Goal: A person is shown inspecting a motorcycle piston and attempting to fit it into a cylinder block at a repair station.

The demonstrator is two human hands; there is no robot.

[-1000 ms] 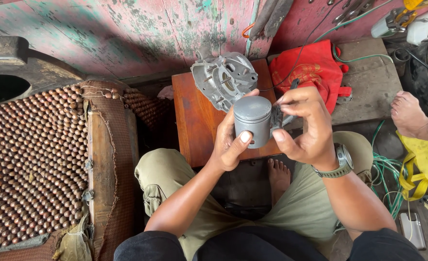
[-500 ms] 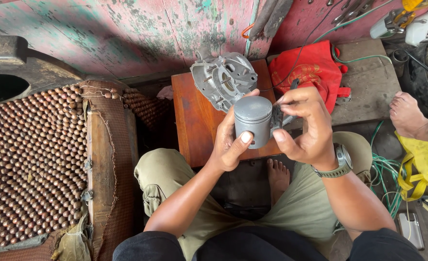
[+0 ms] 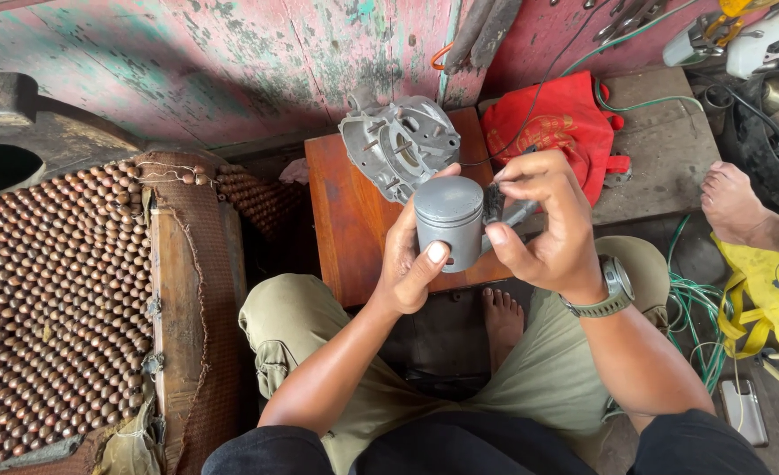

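Left hand (image 3: 407, 264): fingers closed around grey piston (image 3: 448, 220), held upright.
Right hand (image 3: 543, 229): fingertips pinching dark part at piston side; not yet seated.
Engine casing (image 3: 398, 145): untouched on wooden stool (image 3: 345, 220).

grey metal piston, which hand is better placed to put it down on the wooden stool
Probably the left hand: it wraps the grey metal piston directly above the brown wooden stool, while the right hand only pinches its side.
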